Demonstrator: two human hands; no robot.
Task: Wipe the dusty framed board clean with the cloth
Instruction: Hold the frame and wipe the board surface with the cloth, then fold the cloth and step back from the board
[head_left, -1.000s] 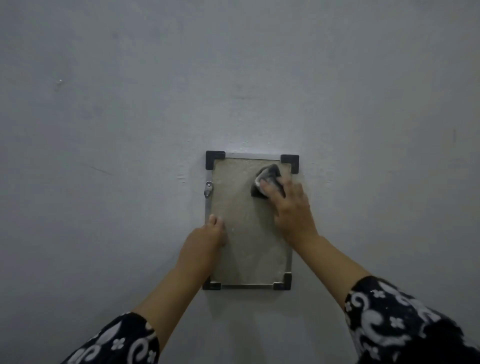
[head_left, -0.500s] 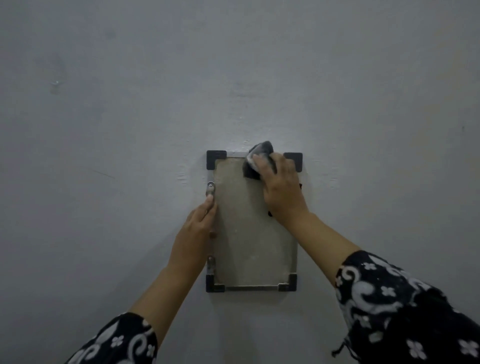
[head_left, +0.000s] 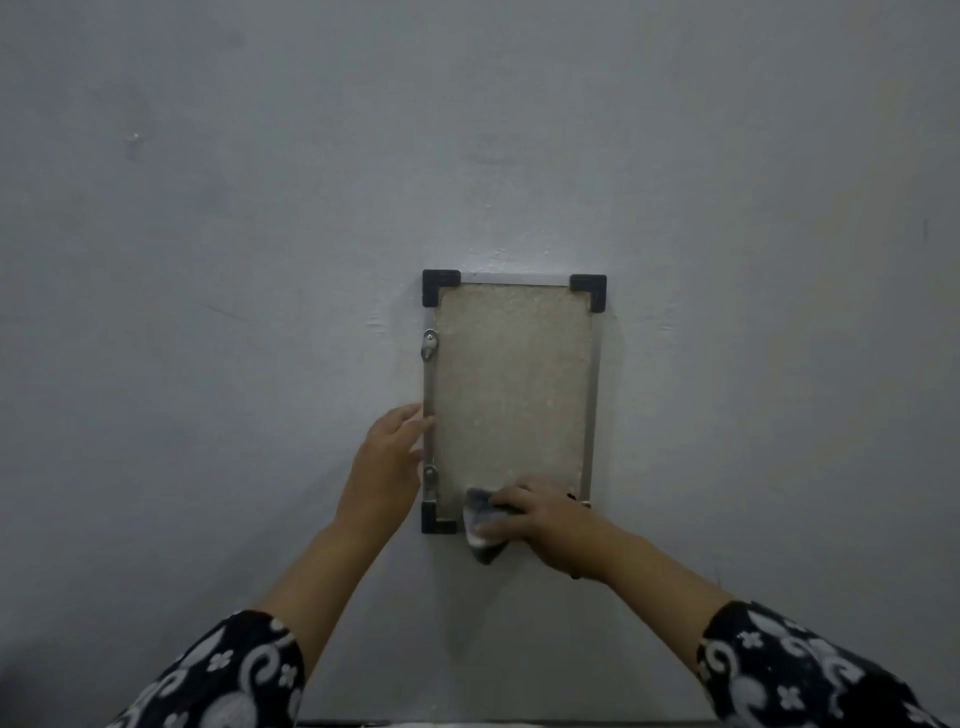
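Since half a second ago, cloth (head_left: 483, 527) swept from the board's top edge to its lower edge.
Framed board (head_left: 511, 395) lies mid-frame; my right hand (head_left: 545, 525) clutches the cloth, my left hand (head_left: 387, 462) steadies the frame's left side, fingers straight. I'd worry the cloth overruns, dragging dust onto the grey surface (head_left: 208, 260).

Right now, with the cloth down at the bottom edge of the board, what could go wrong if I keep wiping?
1. The cloth already hangs past the bottom edge of the framed board; another downward stroke may smear dust onto the wall.
2. The left hand only touches the left rail, so a hard sideways stroke by the right hand could shift the board.
3. The cloth could snag the lower-left corner cap.
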